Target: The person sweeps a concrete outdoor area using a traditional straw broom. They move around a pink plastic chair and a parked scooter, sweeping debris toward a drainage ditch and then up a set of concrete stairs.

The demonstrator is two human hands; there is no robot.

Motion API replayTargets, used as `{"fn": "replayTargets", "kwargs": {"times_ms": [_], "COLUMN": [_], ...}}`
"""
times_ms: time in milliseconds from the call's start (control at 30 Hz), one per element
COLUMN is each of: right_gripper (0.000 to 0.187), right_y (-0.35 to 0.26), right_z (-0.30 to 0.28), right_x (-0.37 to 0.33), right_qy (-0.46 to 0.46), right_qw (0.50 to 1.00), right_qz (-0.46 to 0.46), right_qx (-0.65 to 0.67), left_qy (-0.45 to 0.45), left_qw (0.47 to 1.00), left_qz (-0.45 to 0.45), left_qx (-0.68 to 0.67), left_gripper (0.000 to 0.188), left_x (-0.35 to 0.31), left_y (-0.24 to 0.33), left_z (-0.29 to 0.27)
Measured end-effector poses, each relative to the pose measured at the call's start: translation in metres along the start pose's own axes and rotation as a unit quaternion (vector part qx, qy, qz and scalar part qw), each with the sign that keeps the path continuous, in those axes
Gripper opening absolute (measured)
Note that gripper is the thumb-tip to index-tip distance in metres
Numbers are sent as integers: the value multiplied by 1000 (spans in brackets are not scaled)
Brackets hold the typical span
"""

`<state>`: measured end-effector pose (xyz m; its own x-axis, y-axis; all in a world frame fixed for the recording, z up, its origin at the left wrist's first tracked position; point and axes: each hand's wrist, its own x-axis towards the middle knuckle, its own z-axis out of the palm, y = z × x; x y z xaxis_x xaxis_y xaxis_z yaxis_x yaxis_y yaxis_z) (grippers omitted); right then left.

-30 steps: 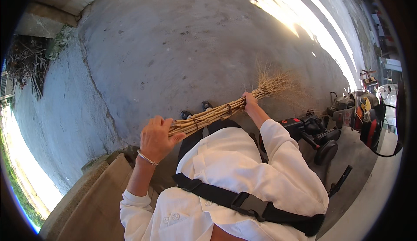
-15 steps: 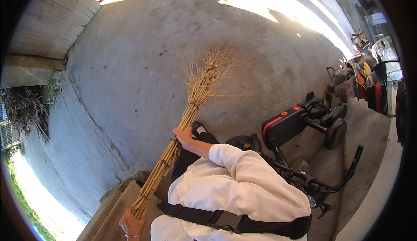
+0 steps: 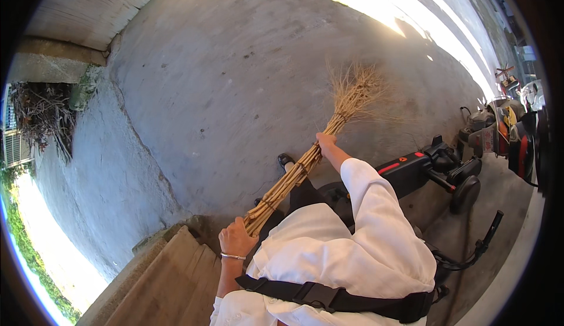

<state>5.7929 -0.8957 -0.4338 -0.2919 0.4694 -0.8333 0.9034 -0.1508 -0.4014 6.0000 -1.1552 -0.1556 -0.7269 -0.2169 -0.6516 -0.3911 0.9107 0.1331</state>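
Observation:
A long twig broom (image 3: 294,176), made of tan stalks tied in several places, slants across the front of my body. My left hand (image 3: 237,239), with a bracelet at the wrist, is closed around the butt end of its handle. Farther up, my right hand (image 3: 326,142) grips the bundle just below the spread bristles. The fanned tips (image 3: 361,88) point away to the right, over or against the concrete floor (image 3: 205,91); whether they touch it I cannot tell. One dark shoe (image 3: 285,160) shows beside the handle.
A black and red electric scooter (image 3: 411,170) stands close on my right, its handlebar (image 3: 484,238) reaching back. More vehicles (image 3: 499,126) are parked beyond it. Wooden boards (image 3: 164,282) rise at the near left. Dry twigs (image 3: 44,114) are piled at the far left by a wooden wall (image 3: 88,9).
The broom has swung to the right and its butt end has come up and forward. Both hands have moved right with it, still holding on. The view has shifted slightly.

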Motion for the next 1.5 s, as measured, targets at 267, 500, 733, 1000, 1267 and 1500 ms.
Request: {"fn": "replayTargets", "kwargs": {"times_ms": [267,500,733,1000,1267,1500], "right_gripper": [55,70,60,20,47,59], "right_y": [146,293,327,210,295,418], "right_z": [159,206,146,91,122,184], "right_x": [-163,-322,-342,-162,-161,-347], "right_qy": [-140,-384,-351,-103,-35,-291], "right_qw": [948,840,879,987,968,855], "right_qz": [-89,-121,-177,-117,-65,-126], "right_qx": [-271,-362,-268,-41,-239,-411], "left_qy": [-30,-59,-51,75,3,-63], "left_qw": [956,878,878,990,977,873], "left_qz": [-284,-467,-459,-90,-199,-472], "left_qx": [-67,-88,-128,-74,-75,-105], "left_gripper": [43,41,39,35,33,37], "left_x": [-157,-312,-358,-176,-220,-399], "left_y": [-120,-186,-241,-223,-236,-240], "left_z": [61,131,167,115,111,193]}}
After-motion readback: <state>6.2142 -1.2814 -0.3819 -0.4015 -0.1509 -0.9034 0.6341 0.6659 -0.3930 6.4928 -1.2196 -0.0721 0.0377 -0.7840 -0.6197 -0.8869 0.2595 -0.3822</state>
